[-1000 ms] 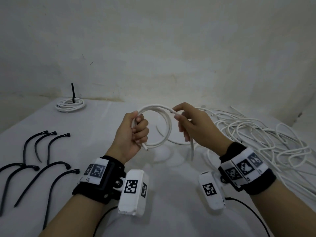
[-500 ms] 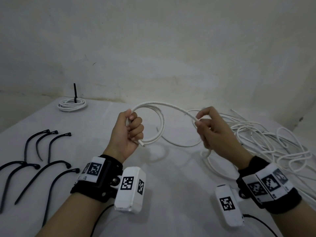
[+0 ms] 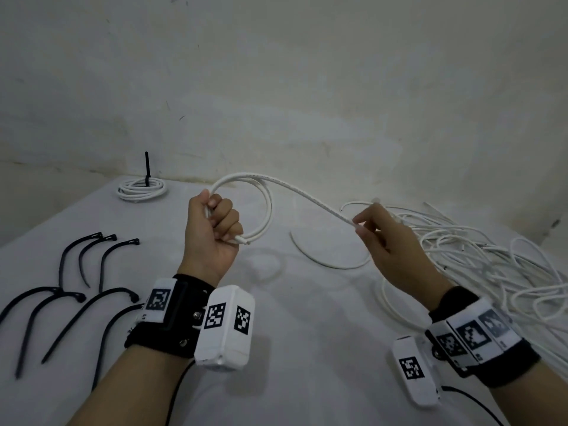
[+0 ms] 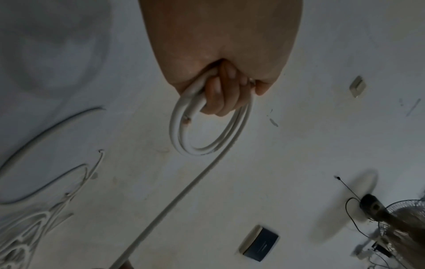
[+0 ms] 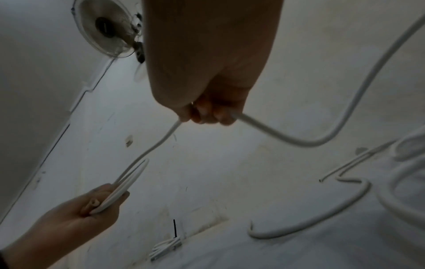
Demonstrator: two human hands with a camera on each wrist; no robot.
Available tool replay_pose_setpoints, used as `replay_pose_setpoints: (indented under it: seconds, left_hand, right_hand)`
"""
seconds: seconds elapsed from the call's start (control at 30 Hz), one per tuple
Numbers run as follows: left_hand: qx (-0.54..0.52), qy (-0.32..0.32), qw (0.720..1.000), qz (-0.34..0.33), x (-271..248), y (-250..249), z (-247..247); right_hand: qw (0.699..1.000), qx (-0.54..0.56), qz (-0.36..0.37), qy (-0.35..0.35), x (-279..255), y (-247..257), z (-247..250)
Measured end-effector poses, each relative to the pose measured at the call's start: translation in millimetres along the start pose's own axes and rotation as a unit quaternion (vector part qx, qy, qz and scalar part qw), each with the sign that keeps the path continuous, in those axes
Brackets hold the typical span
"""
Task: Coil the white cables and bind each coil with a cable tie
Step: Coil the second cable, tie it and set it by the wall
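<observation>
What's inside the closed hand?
The left hand grips a small coil of white cable, its cut end poking out below the fingers. How many loops pass through the fist is hidden.

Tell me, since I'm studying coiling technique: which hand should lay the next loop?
Right. The right hand pinches the free run of cable, while the left hand grips the coil.

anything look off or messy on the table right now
Mostly the loose white cables on the right: a tangled, overlapping pile, not yet coiled. The black cable ties on the left lie scattered and curved. The finished coil at the far edge is neat; its tie tail sticks straight up, untrimmed. No damage visible.
</observation>
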State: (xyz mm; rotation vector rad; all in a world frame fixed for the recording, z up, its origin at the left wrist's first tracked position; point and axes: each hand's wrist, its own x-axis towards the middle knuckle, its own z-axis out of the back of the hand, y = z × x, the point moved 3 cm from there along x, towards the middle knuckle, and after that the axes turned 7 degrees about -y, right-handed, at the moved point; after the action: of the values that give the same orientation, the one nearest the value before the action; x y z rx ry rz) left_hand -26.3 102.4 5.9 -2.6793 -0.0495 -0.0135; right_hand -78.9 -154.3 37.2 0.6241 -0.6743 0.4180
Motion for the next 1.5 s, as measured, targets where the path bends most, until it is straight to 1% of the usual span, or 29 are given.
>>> replay_pose_setpoints:
  seconds: [0.07,0.13,0.23,0.3,0.4,0.47,0.53,0.6,0.7,0.8,0.97,1.03,1.13,1.23,1.37,1.43,1.5]
  left_hand:
    - [0.015,-0.01,1.0,-0.008,1,1,0]
    - [0.037,-0.02,0.999,-0.018,1,3,0]
    - [0.079,-0.031,0.996,-0.03,1,7,2]
    - [0.103,-0.027,0.994,-0.03,1,11,0]
    - [0.123,-0.017,0.992,-0.026,-2,17,-3]
    - [0.13,-0.009,0.991,-0.022,-5,19,-5]
    - [0.133,-0.003,0.991,-0.014,-8,23,-7]
    - [0.14,0.004,0.99,-0.005,-10,28,-9]
    - [0.156,0.017,0.987,0.016,-15,37,-14]
    - [0.174,0.027,0.984,0.036,-19,44,-16]
    - [0.22,0.032,0.973,0.06,-26,54,-17]
    - [0.263,0.044,0.962,0.063,-28,58,-15]
    - [0.33,0.1,0.937,0.061,-35,65,-16]
    - [0.334,0.123,0.93,0.095,-42,71,-20]
    - [0.311,0.146,0.927,0.154,-44,72,-23]
    - [0.296,0.15,0.927,0.175,-42,71,-22]
    - [0.257,0.154,0.933,0.196,-41,69,-21]
  right_hand:
    - [0.998,-0.049,0.029,0.01,6,4,-3]
    - [0.993,-0.08,0.061,0.065,8,10,-9]
    - [0.976,-0.115,0.096,0.156,4,27,-20]
    - [0.968,-0.101,0.105,0.203,-1,42,-24]
    - [0.959,-0.044,0.104,0.26,-5,62,-27]
    - [0.946,-0.04,0.105,0.304,-7,71,-29]
    - [0.938,-0.049,0.114,0.323,-6,74,-30]
    - [0.936,-0.052,0.127,0.324,-4,79,-29]
    - [0.941,-0.027,0.156,0.3,0,83,-24]
    - [0.948,-0.002,0.159,0.275,3,87,-20]
    - [0.953,0.008,0.155,0.26,7,89,-22]
    - [0.955,0.012,0.145,0.26,9,91,-23]
    - [0.96,0.03,0.137,0.241,14,95,-25]
    - [0.967,0.031,0.132,0.214,20,94,-25]
    - [0.976,0.032,0.122,0.178,28,84,-22]
    - [0.979,0.037,0.114,0.166,31,77,-19]
    - [0.982,0.034,0.109,0.148,33,70,-15]
